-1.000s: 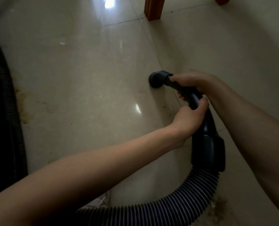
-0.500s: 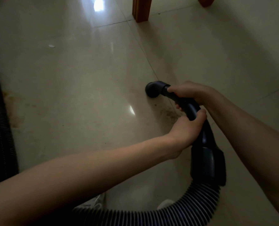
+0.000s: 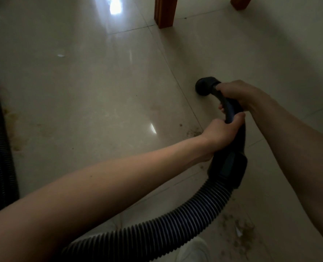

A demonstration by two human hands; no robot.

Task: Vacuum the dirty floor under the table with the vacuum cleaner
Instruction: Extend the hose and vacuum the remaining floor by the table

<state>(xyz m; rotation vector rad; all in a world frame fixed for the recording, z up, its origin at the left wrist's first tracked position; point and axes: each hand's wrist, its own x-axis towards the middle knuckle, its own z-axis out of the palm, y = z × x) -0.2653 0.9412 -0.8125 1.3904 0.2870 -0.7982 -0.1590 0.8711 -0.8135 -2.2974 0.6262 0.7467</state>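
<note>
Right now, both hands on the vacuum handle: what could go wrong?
1. The nozzle points away from the dirt patch beside the left hand, so that patch may get missed.
2. The ribbed hose loops near the debris at lower right and could drag it around.
3. The right hand could push the nozzle into the table leg.

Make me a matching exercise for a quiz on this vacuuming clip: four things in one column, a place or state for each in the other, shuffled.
Things:
1. nozzle
2. left hand
3. table leg
4. dirt patch

Places or states:
A. stands at the top of the view
B. lies bottom right, beside the hose
C. mouth against the tile
D. grips the handle behind the right hand

Pairs: 1-C, 2-D, 3-A, 4-B
</note>
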